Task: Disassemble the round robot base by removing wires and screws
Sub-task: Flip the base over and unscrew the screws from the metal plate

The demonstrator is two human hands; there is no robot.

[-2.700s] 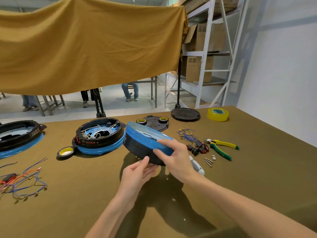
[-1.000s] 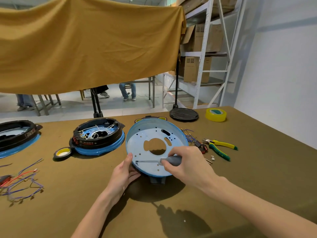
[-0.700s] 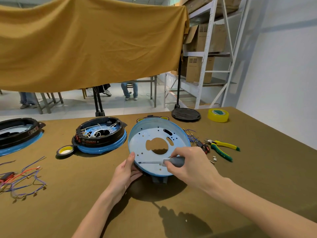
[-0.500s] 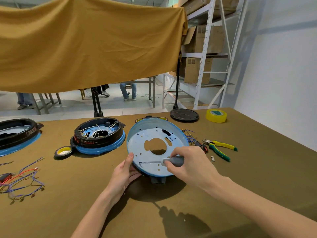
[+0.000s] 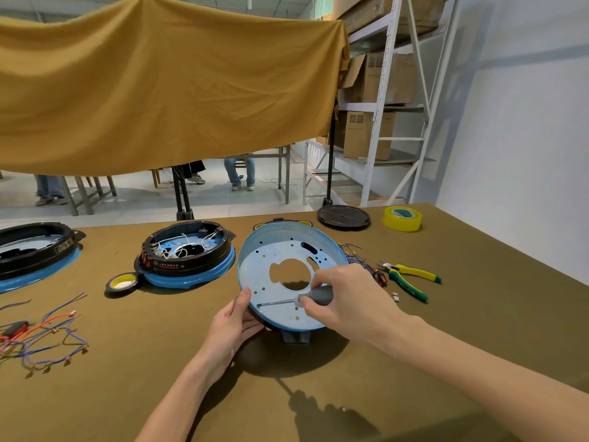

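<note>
Two hands on it right now: the left hand [image 5: 234, 323] grips the near-left rim of the round robot base [image 5: 288, 275], which is tipped up on edge at the middle of the worktop [image 5: 478, 346]. The right hand [image 5: 344, 298] is wrapped round a grey screwdriver [image 5: 314, 296], with the tip against the pale blue inside face. Looks like the screw-removal step to me. Next I'd guess it needs steady pressure while turning, then catching the loose screw so it doesn't roll off.

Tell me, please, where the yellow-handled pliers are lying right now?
The pliers lie on the table to the person's right, just beyond the right hand, beside the blue wires.
</note>
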